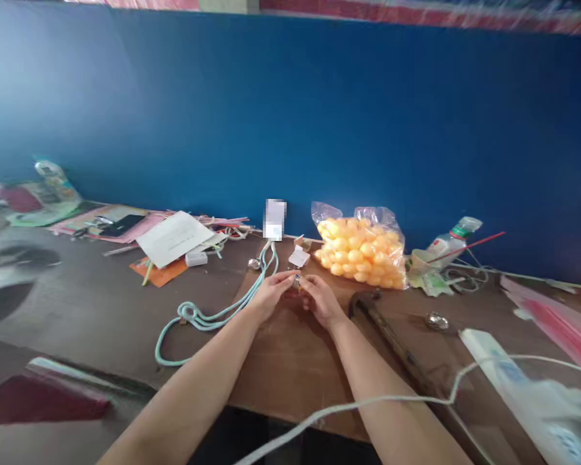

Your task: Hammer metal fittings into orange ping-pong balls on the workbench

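Observation:
My left hand and my right hand meet over a brown board on the table. Both pinch a small metal-looking piece between their fingertips; it is too small and blurred to name. A pale green cord runs from near my left hand to a loop at the left. A clear bag of orange balls stands just behind my hands.
Papers and a dark phone lie at the back left. A plastic bottle lies at the back right. A dark curved handle, a white power strip and a white cable lie on the right. A blue wall rises behind.

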Demonstrator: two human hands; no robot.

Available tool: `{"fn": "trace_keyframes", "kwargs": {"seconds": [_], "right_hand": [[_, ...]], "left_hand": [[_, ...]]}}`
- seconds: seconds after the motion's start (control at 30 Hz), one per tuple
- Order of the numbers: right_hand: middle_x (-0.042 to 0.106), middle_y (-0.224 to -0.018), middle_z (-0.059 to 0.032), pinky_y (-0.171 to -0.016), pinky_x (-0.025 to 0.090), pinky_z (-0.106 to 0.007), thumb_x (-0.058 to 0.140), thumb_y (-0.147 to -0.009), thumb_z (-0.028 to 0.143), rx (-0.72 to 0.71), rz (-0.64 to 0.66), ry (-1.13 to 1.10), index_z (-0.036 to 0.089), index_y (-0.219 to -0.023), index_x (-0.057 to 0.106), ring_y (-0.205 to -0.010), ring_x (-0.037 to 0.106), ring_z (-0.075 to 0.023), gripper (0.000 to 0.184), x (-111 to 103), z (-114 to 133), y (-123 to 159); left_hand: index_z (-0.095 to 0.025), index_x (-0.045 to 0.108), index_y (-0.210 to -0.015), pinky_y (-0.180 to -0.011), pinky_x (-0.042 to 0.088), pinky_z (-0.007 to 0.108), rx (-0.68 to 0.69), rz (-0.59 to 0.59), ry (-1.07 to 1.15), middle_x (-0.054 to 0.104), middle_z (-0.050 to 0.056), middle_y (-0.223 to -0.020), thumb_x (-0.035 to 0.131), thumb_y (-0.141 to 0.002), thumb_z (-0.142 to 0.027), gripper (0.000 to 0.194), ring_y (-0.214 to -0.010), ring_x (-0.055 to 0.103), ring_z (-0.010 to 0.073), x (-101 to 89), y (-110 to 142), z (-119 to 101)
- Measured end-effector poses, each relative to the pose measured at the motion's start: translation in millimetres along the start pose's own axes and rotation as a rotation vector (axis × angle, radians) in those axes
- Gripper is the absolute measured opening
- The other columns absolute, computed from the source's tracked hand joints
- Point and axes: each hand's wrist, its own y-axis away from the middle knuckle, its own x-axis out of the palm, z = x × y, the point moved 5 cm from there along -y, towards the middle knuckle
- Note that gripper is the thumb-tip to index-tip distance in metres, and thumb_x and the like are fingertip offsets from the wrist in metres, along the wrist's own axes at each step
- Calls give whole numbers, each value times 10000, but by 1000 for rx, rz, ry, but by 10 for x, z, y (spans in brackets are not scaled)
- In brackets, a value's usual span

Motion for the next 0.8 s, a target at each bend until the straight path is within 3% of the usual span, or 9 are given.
{"fn": "trace_keyframes", "kwargs": {"seconds": [0.37,0.6,0.8], "right_hand": [[552,-582,65,-343,328,-195,729,-701,507,-22,7,54,200,-867,516,-402,447,-75,409,14,-26,-8],[577,-687,46,-397,350,-195,654,-748,582,-62,-6,-43,192,-881,556,-448,463,-62,423,52,-33,10],[575,-685,45,-400,340,-193,682,-720,578,-32,-13,-46,186,-901,577,-448,456,-61,444,48,-32,33]], "left_hand": [[-117,713,-1017,-668,515,274,31,-79,-80,714,94,-908,769,-701,-325,383,-702,645,154,-9,18,-17],[-94,688,-908,-587,523,204,-45,-46,223,690,73,-768,661,-828,-283,208,-604,620,105,-2,-20,-12],[-92,636,-826,-527,521,195,-160,-131,403,673,74,-729,530,-915,-366,307,-546,607,95,-43,-35,-7]]}}
